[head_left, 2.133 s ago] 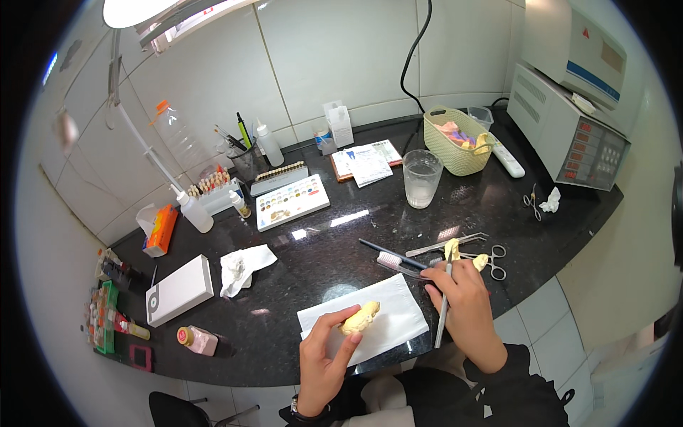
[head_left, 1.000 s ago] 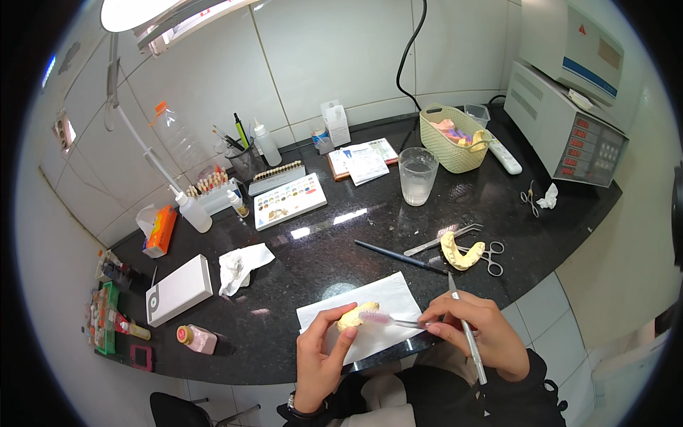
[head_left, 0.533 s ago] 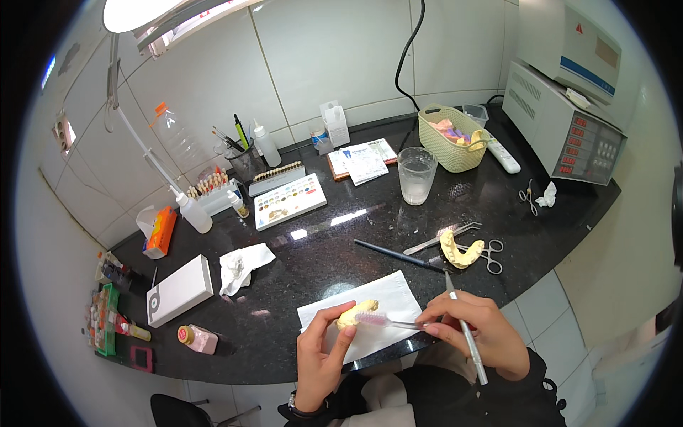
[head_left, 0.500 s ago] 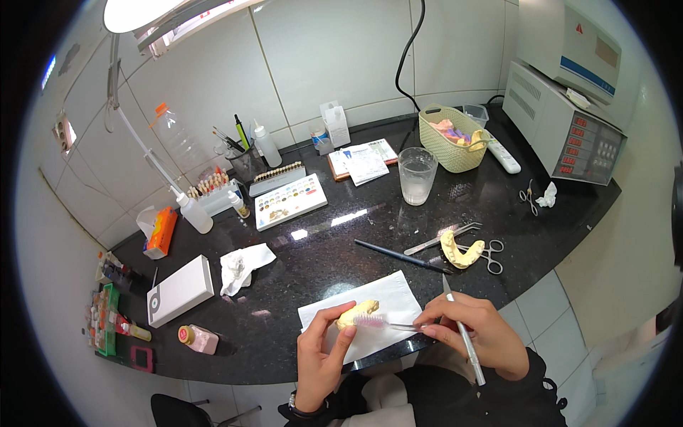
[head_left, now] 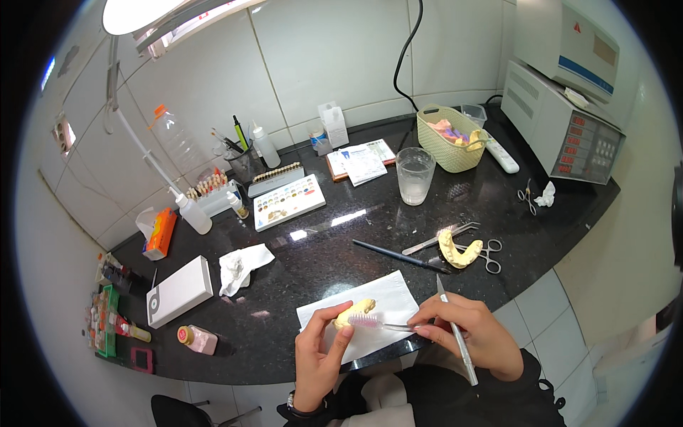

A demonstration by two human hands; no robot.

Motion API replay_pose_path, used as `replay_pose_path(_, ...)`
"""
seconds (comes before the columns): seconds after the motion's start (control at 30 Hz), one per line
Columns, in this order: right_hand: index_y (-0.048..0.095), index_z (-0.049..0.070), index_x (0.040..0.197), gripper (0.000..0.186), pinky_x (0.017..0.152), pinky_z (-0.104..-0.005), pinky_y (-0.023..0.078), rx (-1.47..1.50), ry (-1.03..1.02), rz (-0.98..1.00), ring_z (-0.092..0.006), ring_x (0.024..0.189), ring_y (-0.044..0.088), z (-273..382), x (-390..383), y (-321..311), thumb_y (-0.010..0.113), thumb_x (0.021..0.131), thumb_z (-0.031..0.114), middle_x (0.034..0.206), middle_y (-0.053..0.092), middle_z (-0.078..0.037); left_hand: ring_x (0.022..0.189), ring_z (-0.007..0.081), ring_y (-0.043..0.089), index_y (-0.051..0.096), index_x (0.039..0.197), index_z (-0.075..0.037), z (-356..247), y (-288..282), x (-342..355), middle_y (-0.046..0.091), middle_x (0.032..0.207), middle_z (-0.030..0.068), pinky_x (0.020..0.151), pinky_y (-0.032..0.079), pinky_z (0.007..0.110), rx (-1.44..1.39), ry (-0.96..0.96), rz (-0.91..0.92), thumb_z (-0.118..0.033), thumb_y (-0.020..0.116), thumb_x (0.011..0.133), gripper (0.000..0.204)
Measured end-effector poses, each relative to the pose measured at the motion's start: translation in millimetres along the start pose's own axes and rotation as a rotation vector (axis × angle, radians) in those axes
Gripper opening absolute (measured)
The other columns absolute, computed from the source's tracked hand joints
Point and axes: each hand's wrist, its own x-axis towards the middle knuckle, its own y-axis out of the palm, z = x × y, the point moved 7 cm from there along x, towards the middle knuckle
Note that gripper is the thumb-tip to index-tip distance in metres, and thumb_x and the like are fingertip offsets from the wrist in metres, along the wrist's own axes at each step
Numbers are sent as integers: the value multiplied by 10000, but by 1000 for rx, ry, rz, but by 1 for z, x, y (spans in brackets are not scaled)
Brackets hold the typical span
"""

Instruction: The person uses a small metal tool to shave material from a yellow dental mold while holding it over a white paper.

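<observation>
Between the thumb and fingers of my left hand (head_left: 317, 359) is a pale yellow dental cast (head_left: 350, 313), held over a white paper sheet (head_left: 393, 293). My right hand (head_left: 478, 333) pinches the thin metal handle of a small brush (head_left: 366, 321), whose pinkish bristles lie against the cast's near side. A silver scalpel-like knife (head_left: 464, 354) is also tucked among the right fingers, its blade pointing away from me. Beyond this hand, a second yellow dental cast (head_left: 459, 252), horseshoe-shaped, rests by scissor-handled forceps (head_left: 492, 265) and tweezers (head_left: 421, 248). A dark slim brush (head_left: 398, 255) lies left of them.
A glass (head_left: 415, 178) of cloudy liquid stands mid-table near a woven basket (head_left: 448, 153). The paint palette (head_left: 289, 202), crumpled tissue (head_left: 242, 267), white box (head_left: 179, 292) and pink-filled bottle (head_left: 197, 340) occupy the left side. A machine (head_left: 562, 128) stands at back right.
The small brush and my right hand have shifted slightly left, along with a small shift of the whole view. Both hands keep their holds.
</observation>
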Motion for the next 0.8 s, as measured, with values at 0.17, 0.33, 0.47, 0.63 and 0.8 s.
replay_pose_path(0.17, 642, 22, 958, 151, 594, -292, 462, -60, 12, 32, -183, 681, 583, 0, -8, -6, 676, 816, 62, 829, 595, -97, 995, 157, 563, 573, 1141, 39, 2, 0, 0, 633, 1039, 132, 884, 405, 271, -20, -9, 9, -135, 611, 891, 308)
replay_pose_path(0.33, 645, 24, 950, 156, 623, -306, 473, -216, 26, -230, -217, 711, 609, 0, -7, -30, 677, 801, 57, 854, 603, -99, 1001, 167, 570, 570, 1137, 42, 4, -1, -1, 634, 1037, 141, 894, 408, 279, -30, -1, -7, -137, 607, 894, 304)
replay_pose_path(0.47, 632, 26, 922, 125, 656, -349, 488, -371, -2, -298, -268, 761, 616, -13, 4, -32, 657, 803, 56, 870, 603, -103, 967, 177, 602, 574, 1126, 44, 4, -2, -1, 646, 1009, 143, 888, 425, 282, -51, -15, -6, -133, 601, 900, 288)
replay_pose_path(0.63, 632, 33, 925, 155, 721, -382, 477, -558, -102, -316, -291, 840, 592, -32, 14, -22, 668, 779, 69, 880, 591, -117, 935, 190, 639, 585, 1122, 52, 2, 0, -1, 656, 994, 154, 845, 478, 285, -71, -31, 14, -112, 588, 907, 271)
replay_pose_path(0.8, 593, 18, 1015, 288, 709, -340, 471, -602, -190, -416, -248, 823, 570, -18, 14, -24, 642, 851, 249, 864, 575, -108, 944, 199, 642, 599, 1121, 58, 0, 1, -2, 655, 1006, 166, 817, 510, 289, -71, -43, -2, -111, 592, 902, 276)
